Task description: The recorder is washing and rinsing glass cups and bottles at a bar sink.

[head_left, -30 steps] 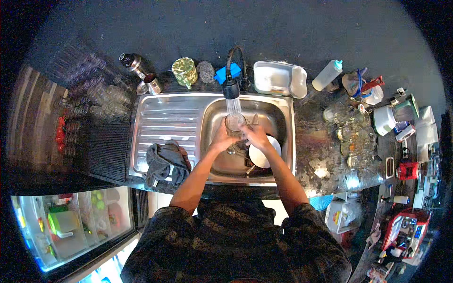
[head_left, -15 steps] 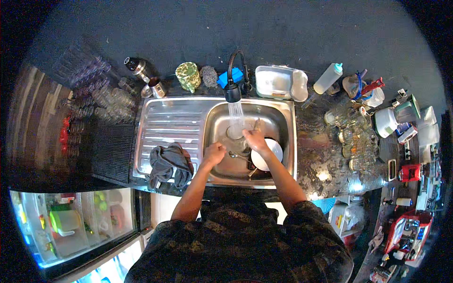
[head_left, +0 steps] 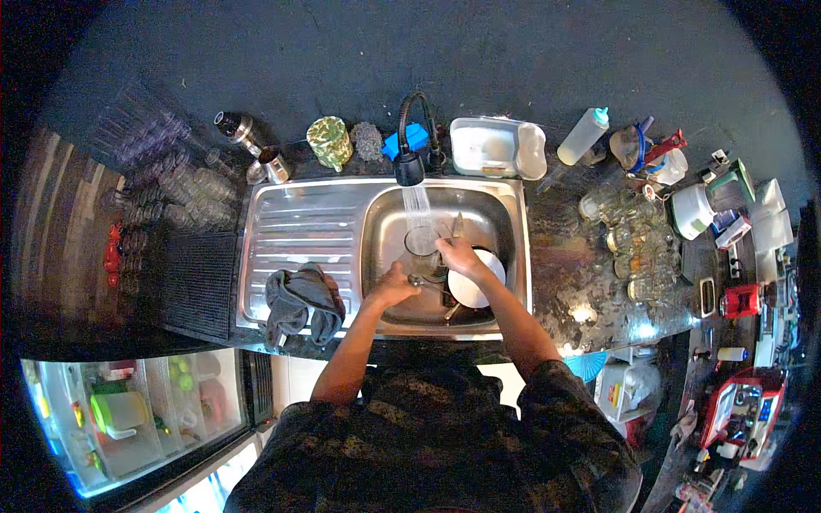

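My left hand is low in the sink, thumb and fingers apart, its fingertips at a small shiny metal piece whose kind I cannot make out. Near the sink's middle, my right hand has its fingers drawn together beside a round rim under the running water. Whatever those fingers hold is hidden. A white bowl sits under my right wrist, with dark utensils beside it. Water sprays from the black faucet.
A dark cloth lies on the ridged drainboard. Behind the sink are a camouflage-patterned cup, a grey scrubber, a blue cloth-like item and a clear container. Glass mugs crowd the right counter.
My left hand has opened and moved down toward the metal piece. My right hand stays near the round rim. The whole view has shifted slightly.
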The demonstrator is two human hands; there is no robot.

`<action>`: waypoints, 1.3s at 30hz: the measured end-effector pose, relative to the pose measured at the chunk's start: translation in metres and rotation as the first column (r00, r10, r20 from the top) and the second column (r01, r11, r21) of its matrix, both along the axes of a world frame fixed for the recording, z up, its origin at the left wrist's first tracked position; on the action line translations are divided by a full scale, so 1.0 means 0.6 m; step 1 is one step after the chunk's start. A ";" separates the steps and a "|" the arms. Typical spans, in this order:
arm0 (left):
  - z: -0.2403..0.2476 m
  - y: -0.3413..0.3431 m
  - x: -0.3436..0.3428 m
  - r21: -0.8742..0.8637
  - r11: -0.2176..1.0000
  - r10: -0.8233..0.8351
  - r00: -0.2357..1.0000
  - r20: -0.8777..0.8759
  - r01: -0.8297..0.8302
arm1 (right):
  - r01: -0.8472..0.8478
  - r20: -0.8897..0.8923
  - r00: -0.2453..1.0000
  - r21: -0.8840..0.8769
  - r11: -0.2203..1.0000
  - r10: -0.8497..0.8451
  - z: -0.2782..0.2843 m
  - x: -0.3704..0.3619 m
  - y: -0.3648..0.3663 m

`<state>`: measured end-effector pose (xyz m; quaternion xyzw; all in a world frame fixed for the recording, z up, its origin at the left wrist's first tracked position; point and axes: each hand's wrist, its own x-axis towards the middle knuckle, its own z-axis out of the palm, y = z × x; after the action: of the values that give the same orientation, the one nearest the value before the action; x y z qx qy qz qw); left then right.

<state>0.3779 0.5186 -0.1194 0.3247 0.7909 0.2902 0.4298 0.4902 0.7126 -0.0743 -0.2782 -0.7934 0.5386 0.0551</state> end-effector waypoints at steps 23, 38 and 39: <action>0.067 0.005 0.006 -0.066 0.997 -0.021 0.994 0.106 0.028 | 0.073 0.147 0.986 0.076 0.994 -0.084 0.011 -0.006 0.006; 0.145 0.090 0.025 0.406 0.715 0.260 0.755 0.602 -0.570 | 0.185 0.186 0.981 -0.769 0.612 -0.063 0.092 -0.028 -0.010; 0.143 0.093 0.024 0.202 0.677 0.278 0.500 0.820 -0.708 | 0.167 0.121 0.986 -0.690 0.704 -0.115 0.089 -0.033 -0.019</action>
<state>0.3924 0.5747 -0.0333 0.0297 0.4984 0.7099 0.4968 0.4706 0.7012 -0.0208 -0.3567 -0.5094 0.7821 -0.0401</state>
